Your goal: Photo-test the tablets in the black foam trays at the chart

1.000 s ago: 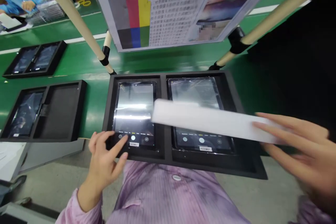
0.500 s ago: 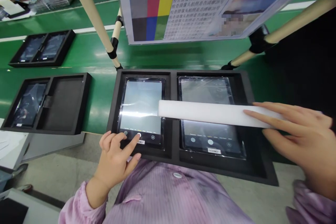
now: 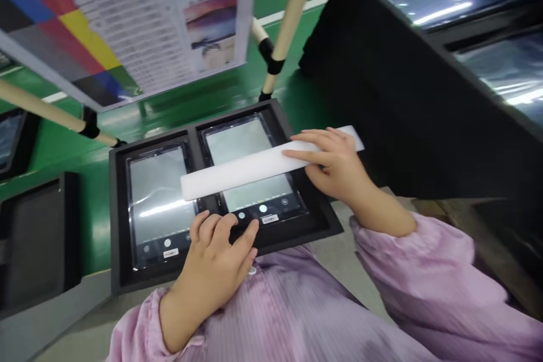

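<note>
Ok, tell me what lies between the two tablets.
The black divider, crossed by the white strip that the right hand holds; head view.

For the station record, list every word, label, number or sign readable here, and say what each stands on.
Nothing can be quoted as it reads.
On the test chart hanging overhead: dense rows of characters, too blurred to read.
On the left tablet: a white sticker at the lower edge, too small to read.
On the right tablet: the same kind of sticker, too small to read.
On the white foam strip in the right hand: no print shows.
</note>
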`<action>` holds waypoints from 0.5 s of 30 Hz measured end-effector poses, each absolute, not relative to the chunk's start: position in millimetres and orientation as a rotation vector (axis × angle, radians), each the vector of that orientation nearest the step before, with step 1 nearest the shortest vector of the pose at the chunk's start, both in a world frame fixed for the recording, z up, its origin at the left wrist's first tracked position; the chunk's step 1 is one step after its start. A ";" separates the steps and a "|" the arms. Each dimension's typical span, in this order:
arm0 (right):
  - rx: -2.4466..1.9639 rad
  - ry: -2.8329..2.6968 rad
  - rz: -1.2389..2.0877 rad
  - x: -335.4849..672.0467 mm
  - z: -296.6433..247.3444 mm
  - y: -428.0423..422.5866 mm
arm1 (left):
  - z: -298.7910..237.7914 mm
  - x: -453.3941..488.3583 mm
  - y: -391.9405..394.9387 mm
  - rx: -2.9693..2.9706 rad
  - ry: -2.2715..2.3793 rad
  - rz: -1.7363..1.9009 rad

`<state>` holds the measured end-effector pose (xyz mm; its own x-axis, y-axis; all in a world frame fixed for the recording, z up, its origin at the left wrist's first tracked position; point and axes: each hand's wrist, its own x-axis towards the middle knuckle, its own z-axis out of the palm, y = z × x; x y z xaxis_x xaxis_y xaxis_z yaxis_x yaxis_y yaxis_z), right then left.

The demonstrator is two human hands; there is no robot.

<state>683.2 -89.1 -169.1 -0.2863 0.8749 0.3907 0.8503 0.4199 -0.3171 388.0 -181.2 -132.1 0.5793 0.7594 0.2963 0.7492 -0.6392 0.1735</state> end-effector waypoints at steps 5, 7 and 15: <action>-1.469 -2.101 0.059 680.7 -168.9 -91.3 | -139.1 413.2 -170.2 2.813 1.319 0.439; -1.459 -2.093 0.065 680.0 -167.8 -92.2 | -138.8 409.8 -170.8 2.820 1.332 0.440; -1.378 -2.102 0.026 685.8 -170.1 -95.7 | -137.7 345.5 -202.4 2.750 1.475 0.532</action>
